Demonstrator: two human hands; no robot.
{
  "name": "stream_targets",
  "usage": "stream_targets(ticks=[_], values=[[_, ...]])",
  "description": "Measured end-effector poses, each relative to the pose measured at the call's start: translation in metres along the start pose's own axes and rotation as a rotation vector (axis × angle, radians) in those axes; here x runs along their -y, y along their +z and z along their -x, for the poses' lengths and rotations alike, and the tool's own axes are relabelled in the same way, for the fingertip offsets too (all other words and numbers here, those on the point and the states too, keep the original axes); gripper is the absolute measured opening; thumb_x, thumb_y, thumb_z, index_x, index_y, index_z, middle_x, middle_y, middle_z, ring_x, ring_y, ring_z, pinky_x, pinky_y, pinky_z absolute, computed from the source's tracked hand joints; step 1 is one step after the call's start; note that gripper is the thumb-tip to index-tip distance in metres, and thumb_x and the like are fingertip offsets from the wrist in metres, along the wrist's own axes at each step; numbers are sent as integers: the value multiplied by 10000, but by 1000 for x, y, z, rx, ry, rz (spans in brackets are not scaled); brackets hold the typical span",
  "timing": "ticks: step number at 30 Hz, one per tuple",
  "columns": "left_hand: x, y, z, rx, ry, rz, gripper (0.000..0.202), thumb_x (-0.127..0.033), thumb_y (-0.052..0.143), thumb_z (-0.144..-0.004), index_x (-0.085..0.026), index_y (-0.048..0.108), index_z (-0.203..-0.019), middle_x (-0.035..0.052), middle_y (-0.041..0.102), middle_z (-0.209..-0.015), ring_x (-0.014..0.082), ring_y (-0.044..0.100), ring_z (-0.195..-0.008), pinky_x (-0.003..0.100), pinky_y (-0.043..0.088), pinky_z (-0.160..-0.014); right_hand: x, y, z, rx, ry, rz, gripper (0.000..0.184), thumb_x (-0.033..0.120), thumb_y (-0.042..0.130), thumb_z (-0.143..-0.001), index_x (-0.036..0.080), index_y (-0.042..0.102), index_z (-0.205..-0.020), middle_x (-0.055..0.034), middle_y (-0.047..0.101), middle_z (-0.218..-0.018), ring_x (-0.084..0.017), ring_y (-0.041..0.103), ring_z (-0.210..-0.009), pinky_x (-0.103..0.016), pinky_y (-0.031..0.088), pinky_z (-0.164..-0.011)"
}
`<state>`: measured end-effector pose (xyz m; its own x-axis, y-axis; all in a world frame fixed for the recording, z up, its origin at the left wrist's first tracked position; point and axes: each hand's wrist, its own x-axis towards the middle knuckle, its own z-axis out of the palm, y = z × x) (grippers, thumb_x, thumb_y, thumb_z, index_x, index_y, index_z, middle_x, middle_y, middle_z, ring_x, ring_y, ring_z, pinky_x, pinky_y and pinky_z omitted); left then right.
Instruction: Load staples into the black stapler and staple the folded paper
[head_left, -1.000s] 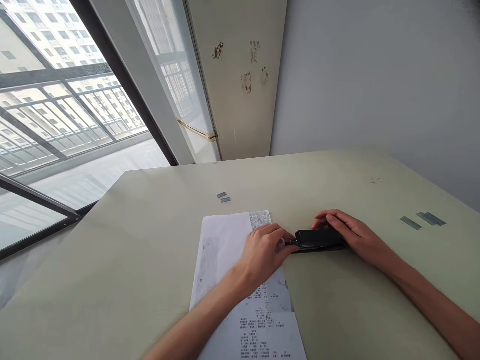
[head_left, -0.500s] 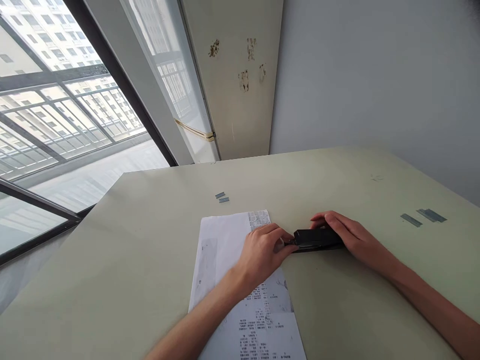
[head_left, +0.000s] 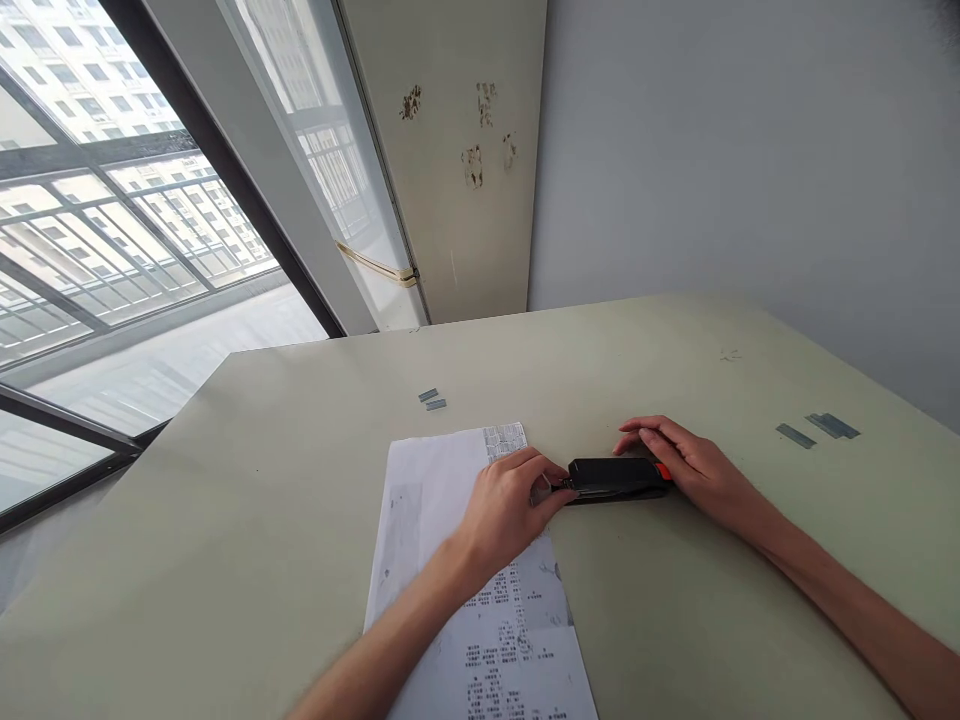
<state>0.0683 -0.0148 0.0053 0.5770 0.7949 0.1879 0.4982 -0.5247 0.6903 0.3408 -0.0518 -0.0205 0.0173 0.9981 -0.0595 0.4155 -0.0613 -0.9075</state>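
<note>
A black stapler (head_left: 619, 474) with an orange-red patch near its rear lies on the table. My left hand (head_left: 511, 497) pinches its front end between thumb and fingers, with the wrist over the printed sheets (head_left: 420, 520). A small pale or clear part shows inside that pinch, too hidden to make out. At the stapler's rear rests my right hand (head_left: 694, 465), its side against the orange-red end. Its fingers and thumb stretch out along the far side, loose of the body.
Two small staple strips (head_left: 432, 399) lie beyond the papers. Several larger staple strips (head_left: 831, 426) are at the right of the pale table (head_left: 225, 520). A window (head_left: 150, 200) stands at the left, a grey wall (head_left: 735, 150) behind.
My right hand has slid back and loosened from the stapler, baring its orange-red end. My left hand keeps its pinch. The whole view has shifted slightly.
</note>
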Motion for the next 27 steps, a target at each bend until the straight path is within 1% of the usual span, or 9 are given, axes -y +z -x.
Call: stream_targets(ticks=[3, 8, 10, 12, 14, 17, 23, 25, 27], values=[[0, -1, 0, 6, -3, -2, 81, -287, 773, -914, -234, 732, -961, -2, 742, -936, 157, 684, -782, 274, 515, -685, 3, 2, 1, -15, -5, -4, 431, 637, 404, -1038, 297, 615, -1201, -66, 784, -1106, -267, 720, -1051, -368, 570, -878], [2, 0, 1, 7, 0, 9, 86, -284, 770, -916, -227, 723, -960, -7, 739, -940, 152, 682, -790, 264, 513, -685, 6, 4, 3, -70, -34, 72, 442, 622, 379, -1048, 284, 632, -1176, -64, 785, -1047, -255, 724, -986, -361, 568, -847], [3, 1, 0, 9, 10, -8, 88, -295, 764, -922, -227, 720, -958, -4, 740, -946, 156, 685, -794, 269, 518, -693, 6, 3, 4, -58, -53, 67, 431, 609, 375, -1055, 289, 631, -1187, -57, 780, -1046, -243, 722, -974, -350, 566, -839], [5, 0, 0, 19, 36, -38, 103, -315, 755, -930, -228, 715, -969, 3, 737, -949, 166, 689, -809, 278, 523, -702, 8, 3, 6, -8, -109, 82, 405, 610, 445, -1032, 297, 644, -1195, -53, 775, -1081, -243, 714, -989, -345, 563, -841], [8, -3, -1, 31, 84, -74, 112, -324, 743, -944, -226, 704, -982, 7, 734, -949, 176, 690, -834, 290, 525, -726, 12, 3, 7, 54, -170, 143, 380, 613, 588, -963, 300, 681, -1158, -44, 772, -1090, -248, 709, -961, -341, 560, -805], [13, -13, 2, 39, 154, -141, 111, -328, 711, -971, -223, 686, -996, 7, 730, -939, 186, 684, -849, 320, 520, -777, 16, 3, 6, 103, -205, 223, 364, 600, 725, -867, 285, 730, -1048, -32, 778, -1008, -243, 695, -846, -343, 542, -725], [25, -42, 17, 37, 155, -190, 117, -349, 665, -1001, -237, 690, -1021, 18, 743, -994, 202, 686, -918, 355, 527, -855, 16, -4, 3, 109, -164, 203, 417, 629, 773, -810, 272, 753, -1027, -34, 787, -987, -268, 704, -897, -352, 542, -738], [31, -51, 19, 47, 163, -196, 142, -373, 648, -1013, -250, 698, -1061, 22, 748, -1057, 207, 683, -979, 374, 519, -922, 18, -6, 4, 110, -146, 200, 415, 627, 774, -811, 275, 754, -1031, -29, 788, -993, -261, 706, -892, -344, 539, -731], [42, -61, 16, 19, 154, -224, 212, -425, 646, -1010, -257, 695, -1131, 27, 745, -1105, 216, 674, -1038, 387, 508, -969, 20, -8, 5, 110, -129, 195, 409, 626, 766, -818, 276, 752, -1030, -27, 788, -998, -256, 705, -883, -339, 538, -719]])
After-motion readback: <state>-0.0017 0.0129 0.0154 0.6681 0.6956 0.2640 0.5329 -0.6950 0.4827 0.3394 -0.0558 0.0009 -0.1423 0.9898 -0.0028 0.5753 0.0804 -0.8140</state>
